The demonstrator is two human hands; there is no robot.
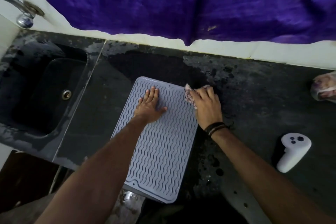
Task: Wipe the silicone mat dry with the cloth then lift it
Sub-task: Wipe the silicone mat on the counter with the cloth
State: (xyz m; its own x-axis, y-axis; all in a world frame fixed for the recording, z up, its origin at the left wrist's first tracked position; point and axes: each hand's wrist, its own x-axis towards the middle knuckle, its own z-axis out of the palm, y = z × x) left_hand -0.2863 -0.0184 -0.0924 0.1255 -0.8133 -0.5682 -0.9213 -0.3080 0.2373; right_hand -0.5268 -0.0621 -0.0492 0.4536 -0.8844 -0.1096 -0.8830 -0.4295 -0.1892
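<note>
The left hand (151,106) presses flat, fingers straight, on the silicone mat (160,151). The right hand (206,104) grips the cloth (189,96) at the mat's far right edge.

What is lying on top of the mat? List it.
The left hand rests flat on the silicone mat; the right hand holds the cloth at its right edge. The ridges beneath both are hidden.

dim, cool light | soft shadows | wide-angle bending at edges | slightly soft

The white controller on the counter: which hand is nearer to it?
Right. The right hand, gripping the cloth at the mat's far right edge, is nearer the white controller. The left hand rests flat on the mat, farther left.
</note>
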